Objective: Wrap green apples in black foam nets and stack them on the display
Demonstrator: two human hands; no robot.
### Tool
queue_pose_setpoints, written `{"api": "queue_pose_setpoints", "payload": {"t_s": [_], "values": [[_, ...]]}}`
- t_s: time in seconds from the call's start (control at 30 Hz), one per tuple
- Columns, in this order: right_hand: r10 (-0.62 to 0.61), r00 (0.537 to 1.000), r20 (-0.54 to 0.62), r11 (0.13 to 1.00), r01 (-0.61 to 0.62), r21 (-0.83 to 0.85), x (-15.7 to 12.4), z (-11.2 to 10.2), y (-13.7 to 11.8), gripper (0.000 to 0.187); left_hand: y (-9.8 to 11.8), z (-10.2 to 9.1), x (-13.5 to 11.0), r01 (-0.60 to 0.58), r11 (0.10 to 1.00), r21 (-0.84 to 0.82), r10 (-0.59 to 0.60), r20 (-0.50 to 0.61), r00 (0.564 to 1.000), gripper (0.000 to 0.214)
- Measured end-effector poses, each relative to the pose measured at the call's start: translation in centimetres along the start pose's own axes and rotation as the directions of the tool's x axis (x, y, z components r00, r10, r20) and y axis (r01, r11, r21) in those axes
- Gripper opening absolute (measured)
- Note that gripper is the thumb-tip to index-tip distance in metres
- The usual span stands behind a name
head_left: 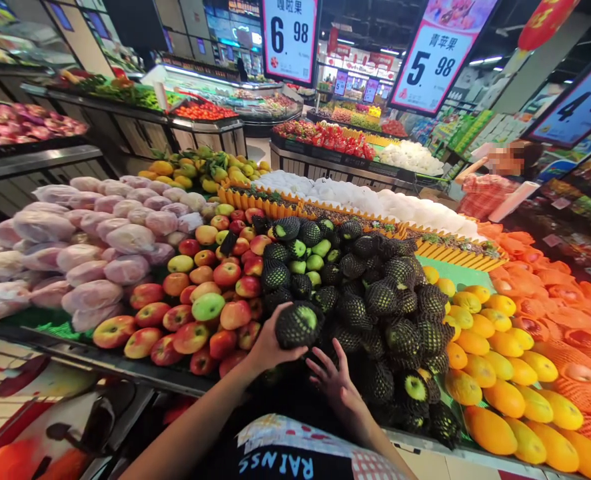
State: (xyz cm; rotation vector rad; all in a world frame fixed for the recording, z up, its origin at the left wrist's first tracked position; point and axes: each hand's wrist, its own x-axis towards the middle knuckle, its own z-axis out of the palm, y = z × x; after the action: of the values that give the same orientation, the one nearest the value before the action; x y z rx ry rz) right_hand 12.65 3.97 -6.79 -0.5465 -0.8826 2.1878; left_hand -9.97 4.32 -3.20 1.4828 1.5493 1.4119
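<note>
I stand at a fruit display. My left hand (270, 345) grips a green apple wrapped in black foam net (299, 324), lifted slightly at the near edge of the pile of netted green apples (375, 300). My right hand (336, 381) hovers just below and to the right of it, fingers spread and holding nothing, close to the netted fruit at the front of the pile. A dark gap in the pile lies beneath both hands.
Red-yellow apples (200, 293) lie to the left, with pale wrapped fruit (75, 253) beyond. Yellow mangoes (500, 373) and orange-netted fruit (550, 280) fill the right. A person in a checked shirt (485, 193) stands at the far right. Price signs (290, 37) hang overhead.
</note>
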Motion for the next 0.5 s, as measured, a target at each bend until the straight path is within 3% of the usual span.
{"api": "queue_pose_setpoints", "payload": {"t_s": [0.1,0.17,0.27,0.37,0.5], "values": [[0.015,1.0,0.019,1.0,-0.015,0.006,0.2,-0.7,0.5,0.12,-0.6,-2.0,2.1,0.112,0.994,0.006,-0.107,-0.25,0.962,0.068],[0.028,0.999,0.033,1.0,-0.028,0.005,0.2,-0.7,0.4,0.117,-0.6,-3.3,3.4,0.174,0.984,0.026,-0.157,-0.322,0.934,0.063],[0.039,0.999,0.037,0.999,-0.038,-0.003,0.4,-0.5,0.2,0.117,0.0,-4.1,4.3,0.18,0.974,0.14,-0.142,-0.248,0.958,0.058],[0.046,0.999,0.009,0.999,-0.046,-0.011,0.5,-0.6,0.2,0.116,0.4,-3.6,4.0,0.142,0.95,0.277,-0.111,-0.124,0.986,0.062],[0.049,0.999,-0.004,0.999,-0.049,-0.006,0.3,-0.8,0.0,0.111,0.2,-3.0,3.7,0.189,0.934,0.303,-0.14,-0.175,0.974,0.063]]}}
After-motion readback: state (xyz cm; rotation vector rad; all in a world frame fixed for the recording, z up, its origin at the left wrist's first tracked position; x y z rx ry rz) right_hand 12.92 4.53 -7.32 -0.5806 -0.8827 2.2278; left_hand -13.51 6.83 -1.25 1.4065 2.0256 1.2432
